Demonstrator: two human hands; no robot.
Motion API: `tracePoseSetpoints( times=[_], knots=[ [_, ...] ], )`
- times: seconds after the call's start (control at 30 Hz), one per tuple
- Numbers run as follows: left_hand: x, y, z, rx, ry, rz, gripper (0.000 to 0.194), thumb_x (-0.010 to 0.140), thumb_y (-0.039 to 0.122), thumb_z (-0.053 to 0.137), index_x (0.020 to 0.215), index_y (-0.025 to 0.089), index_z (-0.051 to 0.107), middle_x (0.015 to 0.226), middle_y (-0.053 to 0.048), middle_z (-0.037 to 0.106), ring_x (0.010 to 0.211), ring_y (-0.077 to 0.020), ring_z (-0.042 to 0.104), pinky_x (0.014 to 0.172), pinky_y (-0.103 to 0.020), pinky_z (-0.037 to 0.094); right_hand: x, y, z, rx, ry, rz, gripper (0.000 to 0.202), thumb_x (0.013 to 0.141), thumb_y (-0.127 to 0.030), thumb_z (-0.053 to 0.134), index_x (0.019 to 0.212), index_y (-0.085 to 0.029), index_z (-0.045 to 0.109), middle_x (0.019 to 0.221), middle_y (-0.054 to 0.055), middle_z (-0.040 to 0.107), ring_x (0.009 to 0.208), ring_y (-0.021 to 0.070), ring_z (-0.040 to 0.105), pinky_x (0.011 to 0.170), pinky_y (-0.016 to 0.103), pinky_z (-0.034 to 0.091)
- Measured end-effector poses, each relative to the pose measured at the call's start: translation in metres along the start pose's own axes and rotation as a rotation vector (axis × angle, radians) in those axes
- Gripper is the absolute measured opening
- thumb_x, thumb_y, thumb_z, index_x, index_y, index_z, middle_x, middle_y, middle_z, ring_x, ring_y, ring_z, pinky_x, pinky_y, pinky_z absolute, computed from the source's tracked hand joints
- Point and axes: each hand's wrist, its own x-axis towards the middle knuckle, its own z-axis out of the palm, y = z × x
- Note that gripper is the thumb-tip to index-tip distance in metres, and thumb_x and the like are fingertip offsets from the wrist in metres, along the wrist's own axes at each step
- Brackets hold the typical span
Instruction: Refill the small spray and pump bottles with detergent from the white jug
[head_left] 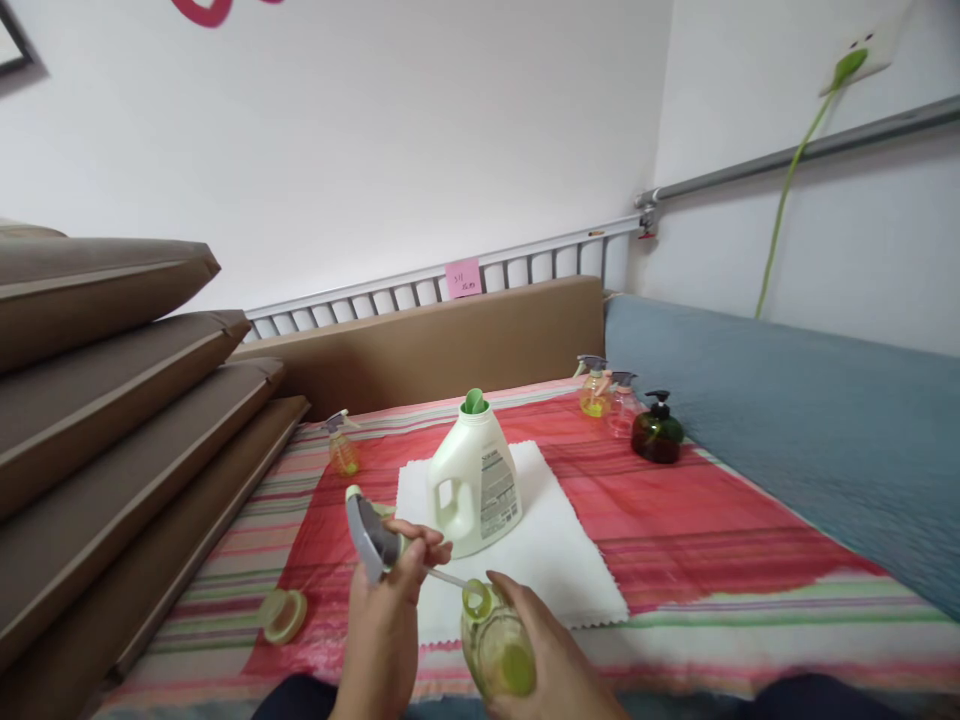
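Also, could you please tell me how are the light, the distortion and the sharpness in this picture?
Head view: the light looks soft and mostly even; in the head view, the stacked grey-brown cushions appear stretched towards the left edge; also in the head view, the small label print on the white plastic jug is too unclear to read.

white walls (450,130) | white radiator (517,271) behind brown panel (450,345) | stacked cushions (120,390) at left | grey pipe (772,162) at right
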Motion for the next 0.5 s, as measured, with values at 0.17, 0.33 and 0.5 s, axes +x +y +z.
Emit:
tracePoseSetpoints(
  times=[0.17, 0.33, 0.5],
  knots=[
    [-0.001, 0.023, 0.003, -0.035, 0.083, 0.152, 0.023, 0.069, 0.031, 0.072, 0.081, 0.021, 0.055, 0.068, 0.005, 0.057, 0.058, -0.0097, 0.055, 0.071, -0.031, 0.053, 0.000, 0.003, 0.000, -0.007, 0.017, 0.020, 0.090, 0.046, -0.011, 0.060, 0.133, -0.017, 0.039, 0.131, 0.013, 0.052, 0.120, 0.0290, 0.048, 0.102, 0.038, 0.037],
    [-0.006, 0.014, 0.005, 0.084, -0.046, 0.134, 0.016, 0.071, 0.025, 0.069, 0.074, 0.021, 0.054, 0.066, 0.004, 0.056, 0.063, -0.0124, 0.057, 0.070, -0.030, 0.052, 0.002, 0.006, -0.001, -0.015, -0.017, 0.015, 0.089, 0.047, -0.013, 0.059, 0.134, -0.015, 0.038, 0.133, 0.013, 0.050, 0.122, 0.0285, 0.046, 0.102, 0.035, 0.037],
    [0.011, 0.036, -0.009, -0.081, -0.026, 0.300, 0.015, 0.078, 0.028, 0.063, 0.070, 0.020, 0.054, 0.063, 0.005, 0.053, 0.062, -0.0101, 0.053, 0.067, -0.025, 0.051, 0.004, 0.021, -0.002, -0.024, -0.013, -0.015, 0.085, 0.051, -0.015, 0.060, 0.134, -0.013, 0.040, 0.136, 0.013, 0.049, 0.124, 0.0271, 0.045, 0.104, 0.033, 0.036]
  ],
)
